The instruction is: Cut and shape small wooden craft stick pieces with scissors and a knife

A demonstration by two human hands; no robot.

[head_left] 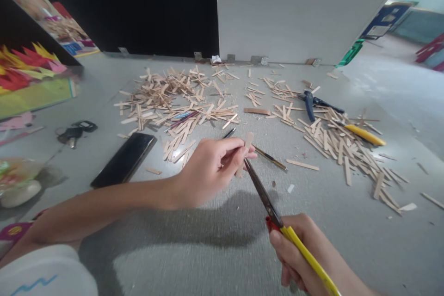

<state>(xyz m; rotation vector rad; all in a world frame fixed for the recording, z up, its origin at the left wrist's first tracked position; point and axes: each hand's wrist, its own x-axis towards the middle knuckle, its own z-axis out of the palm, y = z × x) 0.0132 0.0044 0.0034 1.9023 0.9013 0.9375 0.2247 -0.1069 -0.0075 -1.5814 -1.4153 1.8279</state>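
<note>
My left hand (215, 166) pinches a short, flat wooden stick (249, 140) upright between thumb and fingers, above the middle of the grey table. My right hand (301, 249), lower right, is wrapped round scissors (261, 189) with dark blades and yellow handles. Something red shows between its fingers. The tips of the blades reach the stick beside my left thumb; whether they touch it I cannot tell. Just behind my left fingers lie a brown-and-gold pen (270, 157) and a dark pen (229, 132).
Loose wooden sticks lie in a pile (166, 90) at the back left and a spread (340, 141) on the right. Among the right ones are blue-handled pliers (309, 104) and a yellow cutter (366, 134). A phone (125, 159) and keys (76, 132) lie left. A black-and-white panel (294, 9) stands behind.
</note>
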